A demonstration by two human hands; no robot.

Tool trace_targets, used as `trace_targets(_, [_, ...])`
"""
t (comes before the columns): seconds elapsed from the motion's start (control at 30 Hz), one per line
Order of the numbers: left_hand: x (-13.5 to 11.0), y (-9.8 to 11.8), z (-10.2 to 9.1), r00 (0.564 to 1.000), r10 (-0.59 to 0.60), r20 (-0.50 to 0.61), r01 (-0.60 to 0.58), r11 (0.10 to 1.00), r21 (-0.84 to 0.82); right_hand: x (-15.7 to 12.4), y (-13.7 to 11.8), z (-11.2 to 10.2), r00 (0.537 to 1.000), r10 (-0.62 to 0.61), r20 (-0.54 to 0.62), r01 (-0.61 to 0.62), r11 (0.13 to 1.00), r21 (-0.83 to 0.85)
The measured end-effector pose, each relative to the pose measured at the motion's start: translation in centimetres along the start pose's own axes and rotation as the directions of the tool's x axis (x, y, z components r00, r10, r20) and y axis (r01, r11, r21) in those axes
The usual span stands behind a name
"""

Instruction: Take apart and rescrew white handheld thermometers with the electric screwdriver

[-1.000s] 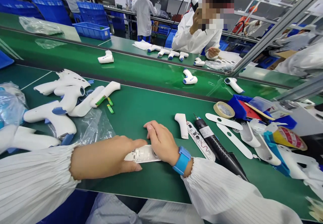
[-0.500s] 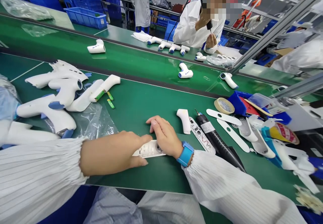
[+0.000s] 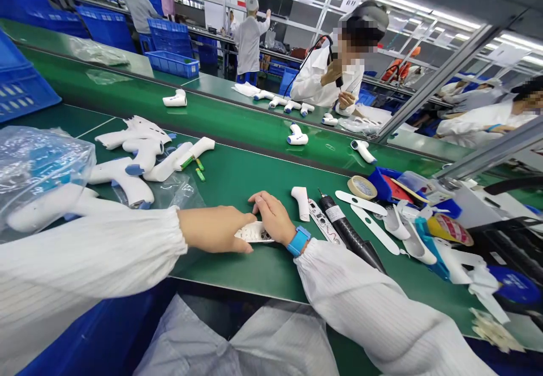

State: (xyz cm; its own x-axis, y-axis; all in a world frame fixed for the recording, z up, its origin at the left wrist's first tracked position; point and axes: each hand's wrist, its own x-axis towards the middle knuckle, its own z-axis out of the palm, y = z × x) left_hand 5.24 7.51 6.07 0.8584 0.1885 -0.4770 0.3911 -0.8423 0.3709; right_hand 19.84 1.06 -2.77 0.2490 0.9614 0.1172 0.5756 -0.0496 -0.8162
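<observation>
Low over the green bench lies a white plastic shell (image 3: 253, 232), with its hollow inside facing up and a dark round part near its right end. My left hand (image 3: 218, 230) grips its left end between thumb and fingers. Over the right end my right hand (image 3: 274, 217) is closed, fingers together and bent, hiding that end and whatever is under the palm. Just right of it are a white handle piece (image 3: 302, 205), a long white part fitted with a circuit board (image 3: 326, 222) and a black electric screwdriver (image 3: 350, 229).
White-and-blue thermometer guns (image 3: 127, 181) pile up at left beside plastic bags (image 3: 51, 158) and green batteries (image 3: 200, 171). At right are tape (image 3: 362, 187), flat white strips (image 3: 373, 229) and a blue bin (image 3: 384, 181). Beyond the conveyor (image 3: 237, 124), a co-worker (image 3: 326, 76) holds a screwdriver.
The camera view has tilted up and shifted, so the scene sits differently and more of the room shows. Both hands stay on the white shell in nearly the same pose.
</observation>
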Motion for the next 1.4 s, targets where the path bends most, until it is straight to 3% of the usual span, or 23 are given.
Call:
trace_targets(0.1, [0.0,0.2,-0.2,1.0,-0.016,0.015,0.017,0.999,-0.027,0.4,0.2,0.2,1.0,0.029,-0.011,-0.029,0.997,0.075])
trace_targets(0.2, [-0.5,0.2,0.4,0.997,-0.028,-0.072,0.022,0.996,-0.091,0.6,0.2,0.2,0.997,0.069,-0.026,-0.063,0.98,0.188])
trace_targets(0.3, [-1.7,0.0,1.8,0.975,-0.086,-0.203,0.01,0.937,-0.348,0.1,0.0,-0.6,0.995,0.087,-0.055,-0.064,0.942,0.33])
trace_targets(0.37, [-2.5,0.0,3.1,0.973,-0.172,-0.155,0.03,0.759,-0.651,-0.9,-0.4,-1.6,0.994,0.082,-0.073,-0.045,0.909,0.414])
trace_targets(0.43, [-2.9,0.0,4.2,0.972,-0.203,-0.116,-0.012,0.452,-0.892,-2.3,-0.9,-2.6,0.995,0.058,-0.075,-0.016,0.881,0.473])
trace_targets(0.5, [-2.8,0.3,5.2,0.984,-0.156,-0.09,-0.063,0.167,-0.984,-3.6,-1.5,-3.5,0.997,0.024,-0.069,0.015,0.856,0.517])
trace_targets(0.57, [-2.2,0.8,5.7,0.994,-0.093,-0.063,-0.065,-0.021,-0.998,-4.7,-2.0,-4.3,0.999,-0.001,-0.054,0.029,0.845,0.535])
trace_targets(0.7, [-0.7,1.9,5.8,0.999,-0.042,-0.005,-0.015,-0.24,-0.971,-5.7,-2.2,-5.2,0.999,0.008,-0.044,0.016,0.858,0.514])
trace_targets(0.87, [0.8,2.5,5.6,1.0,0.018,0.015,0.02,-0.347,-0.938,-5.7,-1.2,-5.6,0.997,0.06,-0.057,-0.022,0.858,0.514])
trace_targets(0.97, [1.4,2.8,5.8,0.999,0.038,0.011,0.024,-0.334,-0.942,-5.7,-0.7,-5.7,0.995,0.084,-0.062,-0.038,0.844,0.535])
trace_targets(1.07, [1.8,3.1,6.1,0.999,-0.037,-0.032,-0.04,-0.221,-0.975,-5.7,-0.5,-5.6,0.993,0.099,-0.067,-0.046,0.834,0.55])
trace_targets(1.13, [2.0,3.2,6.2,0.983,-0.134,-0.122,-0.128,-0.043,-0.991,-5.7,-0.4,-5.6,0.993,0.093,-0.071,-0.037,0.825,0.564])
trace_targets(1.2, [2.1,3.2,6.3,0.949,-0.208,-0.236,-0.187,0.23,-0.955,-5.8,-0.3,-5.6,0.993,0.088,-0.073,-0.03,0.819,0.573])
trace_targets(1.3, [2.1,2.9,6.3,0.867,-0.264,-0.424,-0.169,0.644,-0.746,-5.7,0.2,-5.4,0.99,0.114,-0.078,-0.051,0.827,0.56])
trace_targets(1.4, [2.0,2.6,6.2,0.791,-0.275,-0.546,-0.078,0.841,-0.536,-5.6,0.7,-5.1,0.985,0.153,-0.085,-0.081,0.827,0.557])
